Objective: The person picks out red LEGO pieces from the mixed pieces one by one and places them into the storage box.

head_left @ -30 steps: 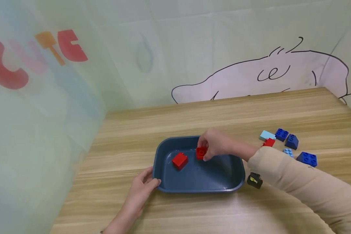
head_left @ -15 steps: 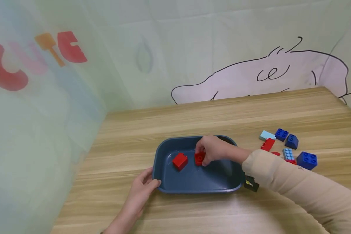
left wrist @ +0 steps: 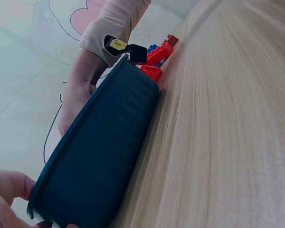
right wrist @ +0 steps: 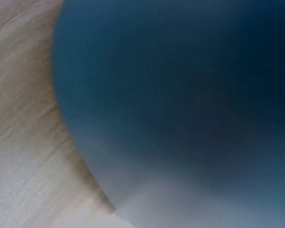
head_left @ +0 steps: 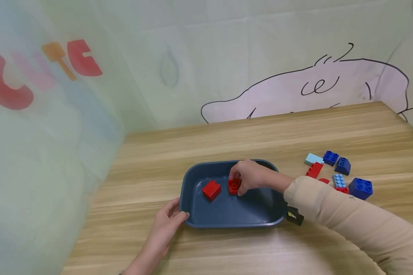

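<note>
A dark blue plastic tray with rounded corners sits on the wooden table. My left hand grips its left front corner, thumb over the rim and fingers along the outside. Inside the tray, my right hand pinches a red toy brick by its sides, low over the tray floor. To the left of it lies another red toy brick, apart from the held one. The left wrist view shows the tray's outer wall with my right hand behind the rim. Only the blurred tray fills most of the right wrist view.
Right of the tray lie several loose bricks: a dark blue one, a light blue studded one, a long red one and others. A black wrist camera sits at the tray's right end. A printed cloth stands behind the table.
My right hand has shifted slightly left and lowered the red brick toward the tray floor. The sleeve's shift uncovers more bricks on the right. My left hand has stayed at the tray corner.
</note>
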The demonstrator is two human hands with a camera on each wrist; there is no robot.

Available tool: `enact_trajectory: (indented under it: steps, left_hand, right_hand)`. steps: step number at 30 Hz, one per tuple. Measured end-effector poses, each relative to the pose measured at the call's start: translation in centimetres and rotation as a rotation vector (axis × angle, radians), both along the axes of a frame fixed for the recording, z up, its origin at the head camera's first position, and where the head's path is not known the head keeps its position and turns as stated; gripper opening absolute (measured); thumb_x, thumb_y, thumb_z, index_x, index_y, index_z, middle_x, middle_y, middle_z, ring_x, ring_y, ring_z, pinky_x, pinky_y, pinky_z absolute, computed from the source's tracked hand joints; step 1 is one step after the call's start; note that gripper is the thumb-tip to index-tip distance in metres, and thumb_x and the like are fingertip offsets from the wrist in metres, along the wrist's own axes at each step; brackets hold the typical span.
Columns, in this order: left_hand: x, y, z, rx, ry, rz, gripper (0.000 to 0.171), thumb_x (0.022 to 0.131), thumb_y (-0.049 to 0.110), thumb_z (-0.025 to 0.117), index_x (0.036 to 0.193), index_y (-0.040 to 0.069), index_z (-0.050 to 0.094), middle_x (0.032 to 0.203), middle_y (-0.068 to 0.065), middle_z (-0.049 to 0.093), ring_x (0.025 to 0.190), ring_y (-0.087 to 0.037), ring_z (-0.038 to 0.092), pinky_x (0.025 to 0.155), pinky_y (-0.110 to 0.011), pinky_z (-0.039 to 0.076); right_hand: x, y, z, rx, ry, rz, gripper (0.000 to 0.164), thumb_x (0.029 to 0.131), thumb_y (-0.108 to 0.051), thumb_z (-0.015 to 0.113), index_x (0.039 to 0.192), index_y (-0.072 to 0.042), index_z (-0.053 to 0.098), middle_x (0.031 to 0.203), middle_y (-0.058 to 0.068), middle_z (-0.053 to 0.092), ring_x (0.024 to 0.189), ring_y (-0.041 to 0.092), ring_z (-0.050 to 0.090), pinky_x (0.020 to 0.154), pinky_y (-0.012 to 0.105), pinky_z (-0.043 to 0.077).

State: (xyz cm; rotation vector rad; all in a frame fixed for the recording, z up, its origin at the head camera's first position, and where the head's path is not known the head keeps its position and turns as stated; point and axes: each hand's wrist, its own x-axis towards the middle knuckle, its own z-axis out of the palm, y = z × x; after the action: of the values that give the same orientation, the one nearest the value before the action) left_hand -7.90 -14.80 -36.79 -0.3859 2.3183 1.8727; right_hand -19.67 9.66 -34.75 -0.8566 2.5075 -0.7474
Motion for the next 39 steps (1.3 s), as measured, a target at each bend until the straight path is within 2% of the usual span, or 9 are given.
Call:
enact_trajectory:
  steps: [8,17,32,39]
  left_hand:
    - [0.0,0.0,0.1,-0.006,-0.013,-0.002,0.055,0.078,-0.001,0.054,0.132,-0.009,0.042,0.122,-0.024,0.052,0.103,-0.025,0.055,0.084,-0.027,0.050]
    - [0.0,-0.1,0.1,-0.014,-0.022,0.003,0.055,0.079,0.000,0.055,0.132,-0.009,0.042,0.122,-0.024,0.052,0.103,-0.025,0.056,0.085,-0.030,0.050]
    - [0.0,0.0,0.0,-0.011,-0.021,0.001,0.055,0.079,0.000,0.054,0.132,-0.009,0.042,0.123,-0.025,0.052,0.105,-0.027,0.055,0.087,-0.033,0.050]
    - [0.0,0.0,0.0,-0.008,-0.019,0.001,0.055,0.079,0.000,0.055,0.132,-0.009,0.042,0.122,-0.024,0.053,0.104,-0.025,0.055,0.085,-0.031,0.050]
  right_hand:
    - [0.0,0.6,1.0,-0.009,-0.016,-0.003,0.038,0.069,-0.007,0.079,0.104,-0.002,0.065,0.098,0.008,0.066,0.087,0.019,0.060,0.077,0.029,0.052]
    - [-0.2,2.2,2.5,-0.120,-0.079,0.051,0.039,0.071,-0.001,0.076,0.107,0.006,0.062,0.104,0.016,0.064,0.094,0.029,0.062,0.081,0.032,0.052]
    - [-0.4,7.3,3.7,-0.200,-0.075,-0.061,0.040,0.074,-0.004,0.075,0.110,0.005,0.061,0.107,0.018,0.063,0.096,0.032,0.062,0.076,0.034,0.054]
    - [-0.1,9.9,4.1,-0.208,-0.069,-0.142,0.042,0.074,-0.008,0.076,0.111,0.005,0.061,0.106,0.017,0.063,0.094,0.027,0.063,0.075,0.035,0.054]
